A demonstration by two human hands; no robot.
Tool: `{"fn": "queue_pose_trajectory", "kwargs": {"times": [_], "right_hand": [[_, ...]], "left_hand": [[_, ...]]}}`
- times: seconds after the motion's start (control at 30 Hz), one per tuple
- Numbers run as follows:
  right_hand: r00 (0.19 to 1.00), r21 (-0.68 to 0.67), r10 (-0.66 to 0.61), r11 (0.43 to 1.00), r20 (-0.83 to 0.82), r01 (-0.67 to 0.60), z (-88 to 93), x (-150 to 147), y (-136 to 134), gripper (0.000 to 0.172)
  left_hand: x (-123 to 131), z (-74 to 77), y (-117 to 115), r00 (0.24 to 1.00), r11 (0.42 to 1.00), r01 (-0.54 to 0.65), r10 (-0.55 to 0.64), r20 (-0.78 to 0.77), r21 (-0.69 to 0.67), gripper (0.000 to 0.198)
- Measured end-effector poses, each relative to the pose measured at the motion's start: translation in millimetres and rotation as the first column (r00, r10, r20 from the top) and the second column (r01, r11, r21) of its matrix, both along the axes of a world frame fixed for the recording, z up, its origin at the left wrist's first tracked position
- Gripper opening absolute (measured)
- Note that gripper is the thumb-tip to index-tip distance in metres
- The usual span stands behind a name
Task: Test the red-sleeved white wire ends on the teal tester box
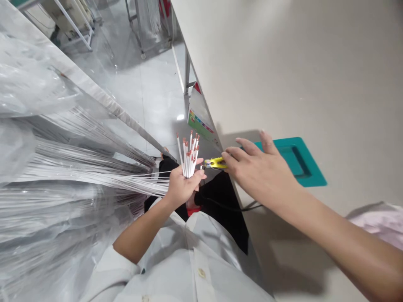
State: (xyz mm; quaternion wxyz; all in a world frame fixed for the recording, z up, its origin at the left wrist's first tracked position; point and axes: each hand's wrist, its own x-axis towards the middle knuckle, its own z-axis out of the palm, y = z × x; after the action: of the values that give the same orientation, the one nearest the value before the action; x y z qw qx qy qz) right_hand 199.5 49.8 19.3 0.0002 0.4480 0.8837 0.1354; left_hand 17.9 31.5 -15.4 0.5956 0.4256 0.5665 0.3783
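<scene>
Left grip clutched white wires | right grip clasped yellow tool | risk: slack hold could have let wires slip

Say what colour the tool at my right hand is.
The tool is mostly yellow where visible, best in the head view.

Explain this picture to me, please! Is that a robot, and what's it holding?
No robot here, just a person's own two bare hands. There's only one picture, from a camera worn on the head, looking forward and down. The left hand holds a bunch of white wires with reddish tips. The right hand holds a yellow tool, mostly hidden by the fingers, with its end near the wires. On the pale table lies a teal tray, partly behind that hand.
</scene>
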Motion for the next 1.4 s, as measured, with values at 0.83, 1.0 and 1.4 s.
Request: {"fn": "queue_pose_trajectory", "kwargs": {"times": [0.83, 1.0, 1.4], "right_hand": [[0.994, -0.146, 0.010, 0.989, -0.110, -0.026, -8.9, 8, 16, 0.033], [0.993, -0.135, 0.006, 0.991, -0.118, -0.022, -10.9, 9, 16, 0.034], [0.567, -0.105, -0.062, 0.994, -0.821, -0.043, -4.9, -17, -25, 0.019]], "left_hand": [[11, -8.4, 6, 0.985, 0.998, -0.043, 0.050, -0.165, 0.046, 0.034], [7, -9.4, 4, 0.986, 0.997, -0.068, 0.073, -0.153, 0.041, 0.036], [-8, 21.7, -10, 0.998, 0.998, -0.060, 0.060, -0.013, -0.022, 0.045]]}}
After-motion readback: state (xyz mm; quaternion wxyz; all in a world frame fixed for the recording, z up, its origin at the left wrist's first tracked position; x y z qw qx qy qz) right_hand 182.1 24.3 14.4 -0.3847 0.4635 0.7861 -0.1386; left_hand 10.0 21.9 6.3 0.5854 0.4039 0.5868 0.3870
